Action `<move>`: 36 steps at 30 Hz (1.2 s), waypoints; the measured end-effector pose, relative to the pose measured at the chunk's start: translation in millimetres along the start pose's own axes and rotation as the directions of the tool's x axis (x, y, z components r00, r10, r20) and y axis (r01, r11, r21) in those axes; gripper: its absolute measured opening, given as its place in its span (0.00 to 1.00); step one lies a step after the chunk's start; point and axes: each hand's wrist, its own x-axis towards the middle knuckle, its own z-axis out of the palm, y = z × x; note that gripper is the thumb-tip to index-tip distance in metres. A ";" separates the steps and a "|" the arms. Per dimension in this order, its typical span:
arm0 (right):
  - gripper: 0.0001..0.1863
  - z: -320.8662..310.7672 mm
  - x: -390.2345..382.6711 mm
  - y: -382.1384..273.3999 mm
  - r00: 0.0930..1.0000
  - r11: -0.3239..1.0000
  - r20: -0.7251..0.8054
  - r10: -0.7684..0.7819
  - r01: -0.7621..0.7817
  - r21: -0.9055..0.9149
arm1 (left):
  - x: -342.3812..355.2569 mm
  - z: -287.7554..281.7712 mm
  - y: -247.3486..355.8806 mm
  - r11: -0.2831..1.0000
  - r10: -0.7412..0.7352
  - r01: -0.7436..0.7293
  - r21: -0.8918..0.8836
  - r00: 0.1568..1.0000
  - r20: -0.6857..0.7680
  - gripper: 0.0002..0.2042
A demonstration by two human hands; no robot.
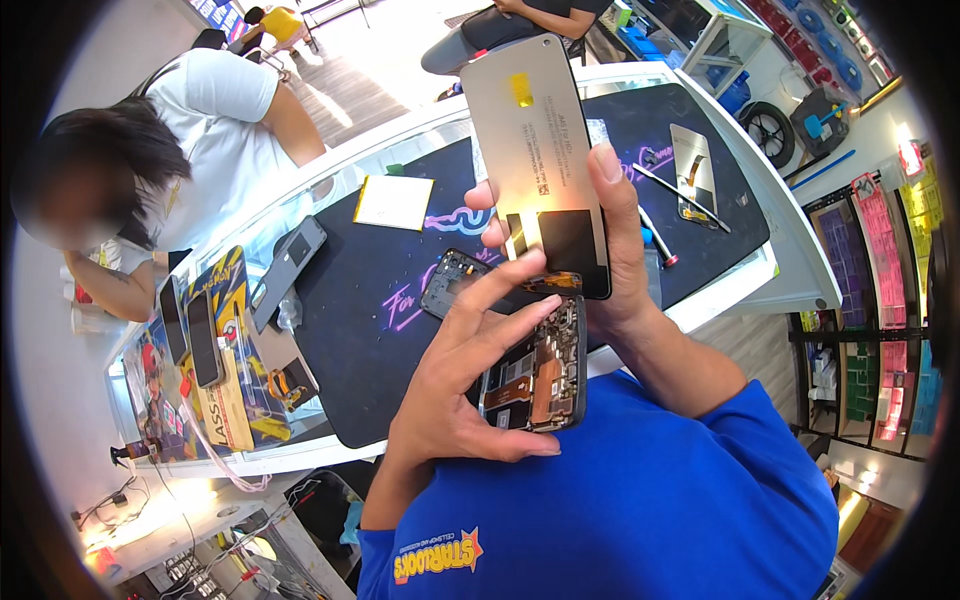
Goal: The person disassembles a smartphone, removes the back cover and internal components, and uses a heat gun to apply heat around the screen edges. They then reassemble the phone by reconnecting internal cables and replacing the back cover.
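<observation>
My left hand (435, 385) is closed around an opened phone body (545, 375), with the thumb and fingers on its edges. Bare circuit parts and copper-coloured metal show inside it. Above it, my right hand (620, 235) grips a phone screen panel (535, 150), its silver back turned up. A yellow sticker and a black strip mark that back. The panel's lower end meets the phone body's top, where a flex cable (550, 280) shows. Two of my left fingers reach to this joint; whether the cable is attached I cannot tell.
On the black mat (360, 330) lie a white battery (394, 202), a phone frame (455, 280), another panel (692, 165), tweezers (680, 197) and a screwdriver (657, 240). Several phones and packages crowd the counter's left end. A person in white (215, 120) leans on the far side.
</observation>
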 end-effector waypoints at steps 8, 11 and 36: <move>0.46 -2.6 2.6 0.0 0.998 0.994 0.055 -0.018 0.023 -0.103 | 5.2 -2.2 -0.1 0.987 -0.083 0.078 -0.137 0.996 -0.033 0.58; 0.46 -4.8 4.2 1.0 0.996 0.999 0.084 0.014 -0.011 -0.035 | 3.0 -1.5 0.3 0.963 -0.205 0.190 -0.193 0.977 -0.062 0.62; 0.47 -19.3 18.7 0.3 0.974 0.954 0.207 -0.089 0.024 0.298 | 1.0 -3.0 -1.5 0.983 0.126 -0.127 0.136 0.992 0.019 0.47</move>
